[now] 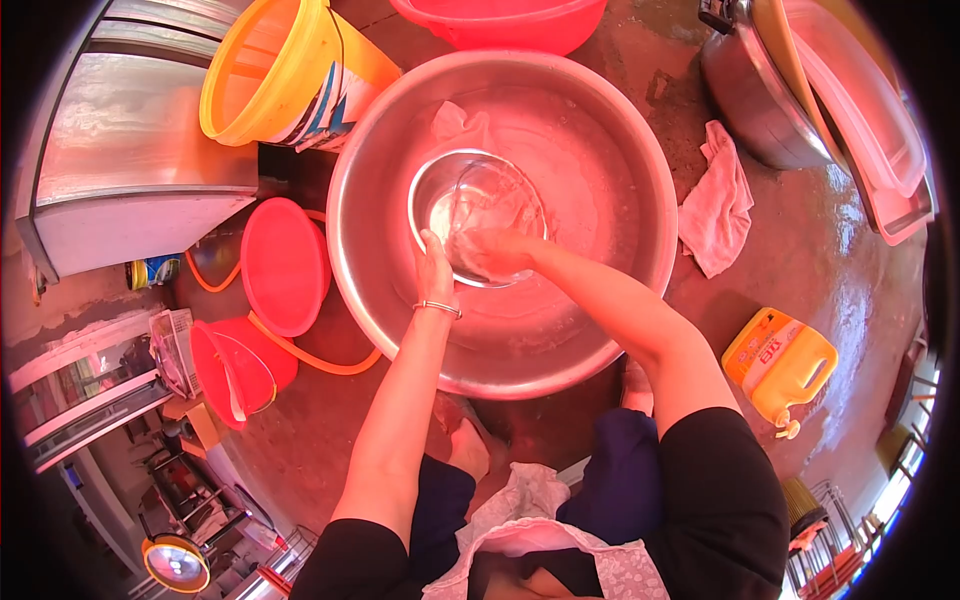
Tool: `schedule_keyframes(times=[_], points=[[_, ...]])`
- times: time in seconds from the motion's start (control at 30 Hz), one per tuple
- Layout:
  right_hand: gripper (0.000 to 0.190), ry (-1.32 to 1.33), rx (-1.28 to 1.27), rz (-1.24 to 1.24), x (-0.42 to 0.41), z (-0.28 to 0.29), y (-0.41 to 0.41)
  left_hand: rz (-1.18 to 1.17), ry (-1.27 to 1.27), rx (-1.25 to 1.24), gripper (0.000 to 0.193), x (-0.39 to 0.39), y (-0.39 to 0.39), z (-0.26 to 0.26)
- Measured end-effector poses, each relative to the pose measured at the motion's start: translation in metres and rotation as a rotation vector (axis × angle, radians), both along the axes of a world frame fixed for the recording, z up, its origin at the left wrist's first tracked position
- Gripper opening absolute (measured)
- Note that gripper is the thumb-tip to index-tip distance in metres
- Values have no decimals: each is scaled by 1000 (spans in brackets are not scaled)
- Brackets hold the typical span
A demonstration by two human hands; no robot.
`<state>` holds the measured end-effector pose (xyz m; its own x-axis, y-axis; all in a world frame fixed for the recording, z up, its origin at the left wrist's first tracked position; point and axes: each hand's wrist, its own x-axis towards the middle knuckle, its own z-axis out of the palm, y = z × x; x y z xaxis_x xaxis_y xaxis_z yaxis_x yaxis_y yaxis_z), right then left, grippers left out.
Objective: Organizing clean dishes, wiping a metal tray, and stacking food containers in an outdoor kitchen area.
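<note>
A large metal basin (360, 300) stands on the floor before me, with water in it. Inside it, a smaller round metal bowl (429, 184) is tilted partly in the water. My left hand (436, 274) grips the bowl's lower left rim, the thumb on the inside; a bracelet is on that wrist. My right hand (491, 251) is inside the bowl, touching its inner wall; splashing water blurs its fingers, so whether it holds a cloth cannot be told. Beyond the bowl, a pale cloth (457, 127) lies in the basin's water.
Around the basin are a yellow bucket (322, 67), a red tub (502, 22), red buckets (283, 266) with an orange hose (330, 366), a pink cloth (718, 202), a yellow jug (776, 367) and a large metal pot (757, 97) with trays. The floor looks wet at right.
</note>
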<state>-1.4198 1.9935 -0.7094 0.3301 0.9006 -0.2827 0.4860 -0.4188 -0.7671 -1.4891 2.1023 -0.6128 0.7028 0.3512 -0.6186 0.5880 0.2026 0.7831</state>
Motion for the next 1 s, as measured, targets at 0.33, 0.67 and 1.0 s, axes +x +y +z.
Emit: schedule_keyframes(times=[0.33, 0.67, 1.0], points=[[15, 522, 662, -1320, 15, 18, 60, 248, 19, -171, 47, -38, -36, -17], [34, 1126, 784, -1150, 0, 33, 41, -28, -121, 209, 52, -41, -25, -37], [31, -461, -4, -414, -16, 13, -38, -209, -107, 425, 50, 1, 18, 1]])
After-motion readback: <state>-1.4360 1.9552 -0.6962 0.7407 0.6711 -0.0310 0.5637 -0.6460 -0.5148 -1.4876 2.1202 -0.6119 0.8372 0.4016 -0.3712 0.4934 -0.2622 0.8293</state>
